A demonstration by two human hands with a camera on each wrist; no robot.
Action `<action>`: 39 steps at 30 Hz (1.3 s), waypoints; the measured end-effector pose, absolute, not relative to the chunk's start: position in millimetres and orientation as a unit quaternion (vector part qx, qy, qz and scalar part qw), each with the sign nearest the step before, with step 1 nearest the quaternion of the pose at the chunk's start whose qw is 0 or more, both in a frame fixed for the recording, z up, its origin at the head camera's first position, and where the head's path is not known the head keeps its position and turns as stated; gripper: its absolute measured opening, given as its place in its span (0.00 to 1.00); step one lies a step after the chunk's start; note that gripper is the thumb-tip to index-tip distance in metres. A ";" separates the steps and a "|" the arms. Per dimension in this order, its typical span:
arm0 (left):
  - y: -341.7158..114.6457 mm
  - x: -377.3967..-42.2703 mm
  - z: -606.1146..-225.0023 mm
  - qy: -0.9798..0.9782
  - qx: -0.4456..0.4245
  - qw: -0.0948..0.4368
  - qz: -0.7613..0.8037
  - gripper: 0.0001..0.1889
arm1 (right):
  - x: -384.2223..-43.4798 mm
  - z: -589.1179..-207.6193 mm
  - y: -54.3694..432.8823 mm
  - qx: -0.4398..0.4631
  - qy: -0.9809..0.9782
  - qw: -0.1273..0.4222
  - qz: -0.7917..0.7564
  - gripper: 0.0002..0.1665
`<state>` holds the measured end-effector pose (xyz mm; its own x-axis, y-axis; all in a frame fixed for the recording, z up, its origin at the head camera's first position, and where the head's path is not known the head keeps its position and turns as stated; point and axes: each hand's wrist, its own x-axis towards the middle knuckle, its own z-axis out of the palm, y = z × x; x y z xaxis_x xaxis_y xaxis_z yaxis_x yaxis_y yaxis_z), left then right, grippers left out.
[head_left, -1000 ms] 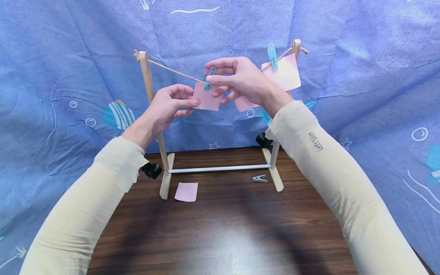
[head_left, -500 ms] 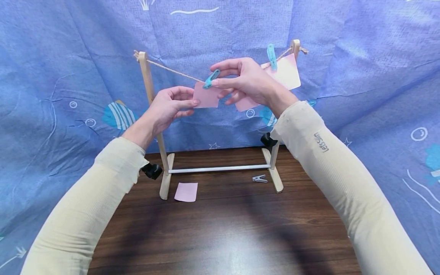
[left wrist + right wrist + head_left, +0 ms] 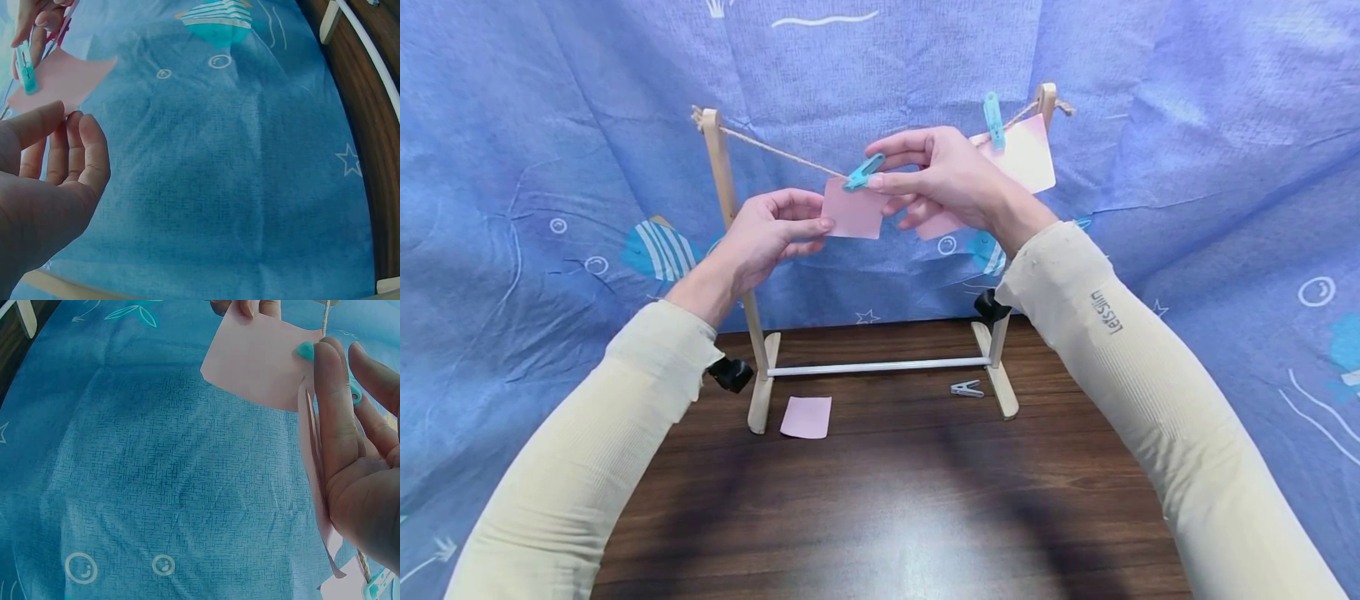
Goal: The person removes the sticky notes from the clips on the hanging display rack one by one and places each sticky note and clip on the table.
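Observation:
A pink paper square (image 3: 853, 215) is up at the rope (image 3: 782, 155) in the head view. My left hand (image 3: 769, 235) pinches its left edge between thumb and fingertips. The fingers of my right hand (image 3: 946, 177) hold a teal clothespin (image 3: 862, 173), which slants over the paper's top edge where it meets the rope. Seen from the left wrist, the clothespin (image 3: 26, 72) lies across the paper (image 3: 72, 75). In the right wrist view my right hand (image 3: 356, 456) covers most of the clothespin. Another pink paper (image 3: 936, 225) hangs partly hidden behind that hand.
A wooden stand's left post (image 3: 718, 162) and white crossbar (image 3: 880, 367) carry the rope setup. At right, a teal clothespin (image 3: 994, 122) clips a pale paper (image 3: 1028, 158). On the table (image 3: 887, 483) lie a pink paper square (image 3: 807, 417) and a grey clothespin (image 3: 967, 389).
The teal clothespin in my right hand has tilted from nearly upright to slanting rightward. My right hand has shifted slightly right. The left hand stays almost still on the paper.

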<state>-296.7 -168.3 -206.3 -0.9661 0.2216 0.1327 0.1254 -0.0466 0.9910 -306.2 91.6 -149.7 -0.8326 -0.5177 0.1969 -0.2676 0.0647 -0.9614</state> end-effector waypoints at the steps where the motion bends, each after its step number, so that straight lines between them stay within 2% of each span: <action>1: -168.1 -296.7 -206.3 0.690 0.125 0.033 0.712 0.15 | -306.0 -149.7 91.9 -0.271 0.722 0.100 -0.628 0.29; 27: -167.3 -297.3 -202.2 0.689 0.131 0.025 0.713 0.12 | -306.5 -152.1 95.7 -0.268 0.713 0.076 -0.643 0.28; 39: -166.6 -293.3 -193.6 0.681 0.134 0.019 0.719 0.12 | -305.5 -152.2 98.5 -0.274 0.705 0.031 -0.653 0.27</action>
